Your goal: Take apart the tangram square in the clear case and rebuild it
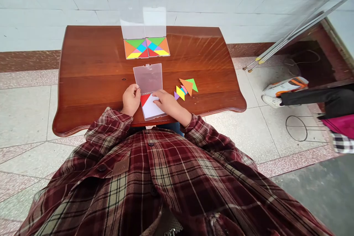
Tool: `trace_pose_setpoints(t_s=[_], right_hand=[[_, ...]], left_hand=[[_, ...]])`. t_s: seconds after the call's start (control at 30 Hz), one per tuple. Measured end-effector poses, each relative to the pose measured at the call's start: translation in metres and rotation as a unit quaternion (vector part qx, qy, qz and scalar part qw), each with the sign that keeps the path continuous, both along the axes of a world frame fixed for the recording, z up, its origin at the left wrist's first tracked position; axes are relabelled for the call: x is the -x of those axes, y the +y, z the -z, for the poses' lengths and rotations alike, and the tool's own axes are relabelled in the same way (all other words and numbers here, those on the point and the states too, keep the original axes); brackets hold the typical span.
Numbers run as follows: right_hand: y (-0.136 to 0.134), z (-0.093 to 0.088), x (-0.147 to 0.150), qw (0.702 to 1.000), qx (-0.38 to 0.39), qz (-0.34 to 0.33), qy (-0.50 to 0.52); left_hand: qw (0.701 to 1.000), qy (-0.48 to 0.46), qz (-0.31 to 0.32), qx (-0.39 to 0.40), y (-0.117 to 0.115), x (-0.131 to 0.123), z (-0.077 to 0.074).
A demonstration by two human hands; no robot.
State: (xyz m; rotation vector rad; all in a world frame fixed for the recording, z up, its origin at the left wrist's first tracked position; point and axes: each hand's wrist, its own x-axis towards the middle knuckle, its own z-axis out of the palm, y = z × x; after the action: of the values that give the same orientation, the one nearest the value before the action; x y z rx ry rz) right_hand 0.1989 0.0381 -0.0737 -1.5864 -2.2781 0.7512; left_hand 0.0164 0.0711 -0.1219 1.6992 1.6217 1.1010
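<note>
1. At the table's near edge, left hand (131, 99) pinches the side of a clear lid (148, 78), fingers curled.
2. Right hand (170, 105), not gripping, rests its fingertips (154, 97) on the white base of the open case (151, 108), beside a red triangle (145, 99).
3. Just right of the case: loose orange triangle (187, 86), green triangle (193, 84), yellow piece (180, 93) and purple piece (176, 96).
4. Far side of the table (91, 62): second case (146, 48), open, its colored pieces forming two squares.
</note>
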Motion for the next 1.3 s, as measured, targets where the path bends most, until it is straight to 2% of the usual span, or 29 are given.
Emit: trace_pose_setpoints(t_s=[0.17, 0.33, 0.77, 1.07, 1.3], right_hand=[[-0.001, -0.009, 0.029, 0.993, -0.011, -0.093, -0.073], [-0.001, -0.011, 0.037, 0.983, -0.017, -0.113, -0.144], [-0.013, -0.015, 0.046, 0.968, -0.023, -0.111, -0.222], [-0.033, -0.022, 0.029, 0.968, 0.009, -0.087, -0.233], [-0.028, -0.021, 0.022, 0.973, 0.016, -0.059, -0.224]], left_hand=[[1.000, -0.012, 0.002, 0.001, 0.000, 0.000, 0.000], [1.000, -0.006, 0.000, 0.003, 0.000, 0.000, -0.001], [1.000, 0.004, 0.002, 0.006, 0.001, 0.001, 0.000], [1.000, 0.008, 0.004, -0.003, 0.000, 0.000, -0.002], [1.000, 0.015, 0.001, 0.000, 0.000, 0.000, -0.002]])
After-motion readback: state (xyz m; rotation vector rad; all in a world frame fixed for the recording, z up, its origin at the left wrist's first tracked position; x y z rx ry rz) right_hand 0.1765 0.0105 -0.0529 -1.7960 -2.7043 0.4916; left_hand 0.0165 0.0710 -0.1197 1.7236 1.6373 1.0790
